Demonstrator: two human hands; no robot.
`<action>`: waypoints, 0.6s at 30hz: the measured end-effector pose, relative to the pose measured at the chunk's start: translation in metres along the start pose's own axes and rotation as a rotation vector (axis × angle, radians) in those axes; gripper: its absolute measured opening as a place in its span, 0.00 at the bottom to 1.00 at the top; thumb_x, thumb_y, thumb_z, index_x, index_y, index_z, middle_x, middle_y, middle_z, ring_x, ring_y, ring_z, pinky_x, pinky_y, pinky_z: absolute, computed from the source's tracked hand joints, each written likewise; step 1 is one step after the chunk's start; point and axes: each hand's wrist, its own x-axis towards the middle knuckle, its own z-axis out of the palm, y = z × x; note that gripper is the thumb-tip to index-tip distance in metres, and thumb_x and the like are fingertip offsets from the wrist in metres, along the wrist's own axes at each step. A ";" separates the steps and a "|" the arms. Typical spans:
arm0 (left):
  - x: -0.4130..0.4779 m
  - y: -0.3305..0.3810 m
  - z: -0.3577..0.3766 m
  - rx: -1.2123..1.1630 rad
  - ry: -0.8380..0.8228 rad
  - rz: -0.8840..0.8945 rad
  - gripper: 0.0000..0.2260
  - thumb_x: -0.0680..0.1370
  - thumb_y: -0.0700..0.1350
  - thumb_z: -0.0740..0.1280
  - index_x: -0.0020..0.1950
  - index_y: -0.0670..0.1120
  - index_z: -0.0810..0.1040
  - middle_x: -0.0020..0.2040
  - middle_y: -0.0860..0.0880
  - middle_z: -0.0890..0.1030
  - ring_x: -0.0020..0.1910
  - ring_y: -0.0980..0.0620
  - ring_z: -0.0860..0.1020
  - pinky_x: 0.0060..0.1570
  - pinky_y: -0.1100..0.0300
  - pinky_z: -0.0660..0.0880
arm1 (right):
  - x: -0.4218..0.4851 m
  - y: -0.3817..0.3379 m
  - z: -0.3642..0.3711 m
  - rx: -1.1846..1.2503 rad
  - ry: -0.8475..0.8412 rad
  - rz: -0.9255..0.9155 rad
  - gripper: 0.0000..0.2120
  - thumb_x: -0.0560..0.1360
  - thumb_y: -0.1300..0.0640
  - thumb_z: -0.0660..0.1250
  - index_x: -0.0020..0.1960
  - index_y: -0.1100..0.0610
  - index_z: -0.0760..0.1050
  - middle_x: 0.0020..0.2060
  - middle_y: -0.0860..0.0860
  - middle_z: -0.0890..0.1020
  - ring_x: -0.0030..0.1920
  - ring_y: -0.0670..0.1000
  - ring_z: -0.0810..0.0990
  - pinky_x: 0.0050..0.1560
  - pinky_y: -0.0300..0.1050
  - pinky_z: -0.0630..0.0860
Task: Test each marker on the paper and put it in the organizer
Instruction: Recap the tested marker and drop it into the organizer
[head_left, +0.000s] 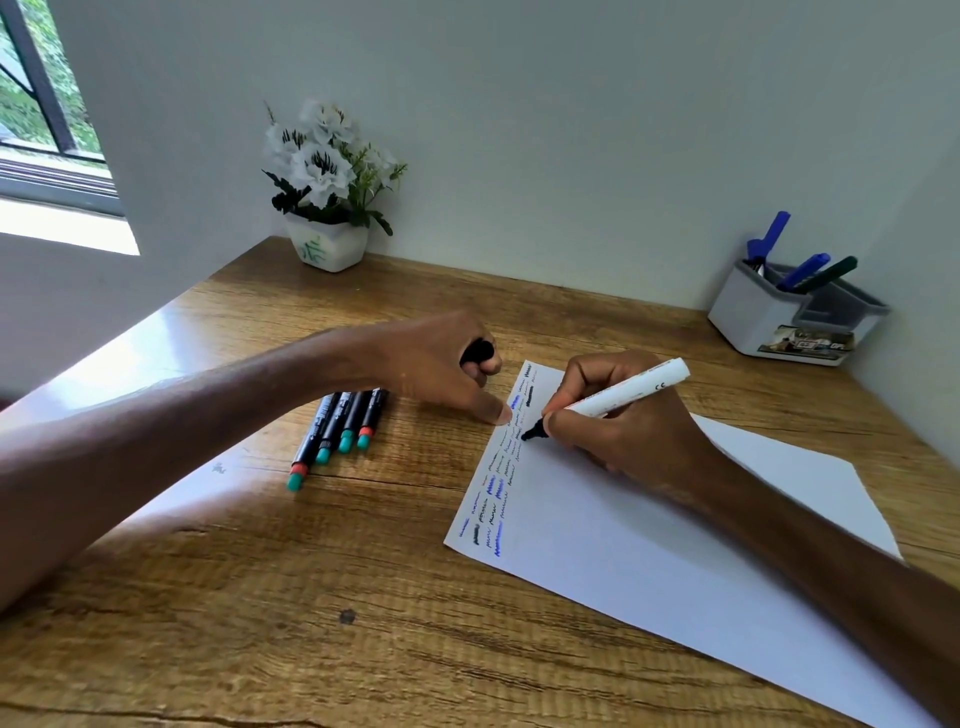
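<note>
My right hand (618, 415) grips a white-barrelled marker (631, 393), its black tip touching the white paper (649, 545) beside rows of black and blue test scribbles (498, 483). My left hand (441, 369) is closed around a black cap (479, 351), and its thumb presses on the paper's left edge. Several dark markers with teal and red ends (337, 431) lie side by side on the table, left of the paper. The white and grey organizer (795, 317) stands at the far right corner with two blue markers and a dark green one in it.
A white pot of artificial white flowers (328, 192) stands at the back of the wooden table (311, 597), against the wall. A window is at the upper left. Walls close off the table at the back and on the right.
</note>
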 end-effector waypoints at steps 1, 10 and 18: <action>0.000 0.000 0.000 -0.003 0.001 -0.003 0.15 0.74 0.49 0.77 0.39 0.48 0.71 0.28 0.57 0.70 0.28 0.59 0.69 0.35 0.62 0.68 | 0.000 0.001 -0.001 0.001 0.000 0.008 0.06 0.69 0.69 0.76 0.36 0.67 0.79 0.25 0.46 0.80 0.21 0.41 0.72 0.22 0.33 0.65; -0.001 -0.001 0.001 0.004 -0.001 0.023 0.15 0.74 0.49 0.77 0.40 0.46 0.72 0.28 0.57 0.70 0.28 0.59 0.69 0.32 0.68 0.67 | 0.000 -0.004 0.004 0.029 0.053 0.077 0.11 0.65 0.60 0.75 0.37 0.69 0.78 0.23 0.51 0.78 0.19 0.45 0.69 0.21 0.34 0.64; 0.001 -0.002 0.000 0.024 -0.004 0.019 0.14 0.75 0.49 0.76 0.41 0.46 0.73 0.29 0.57 0.70 0.29 0.58 0.69 0.32 0.68 0.67 | 0.001 -0.002 0.002 0.014 0.062 0.099 0.08 0.66 0.60 0.74 0.36 0.65 0.78 0.24 0.56 0.78 0.18 0.49 0.69 0.20 0.36 0.65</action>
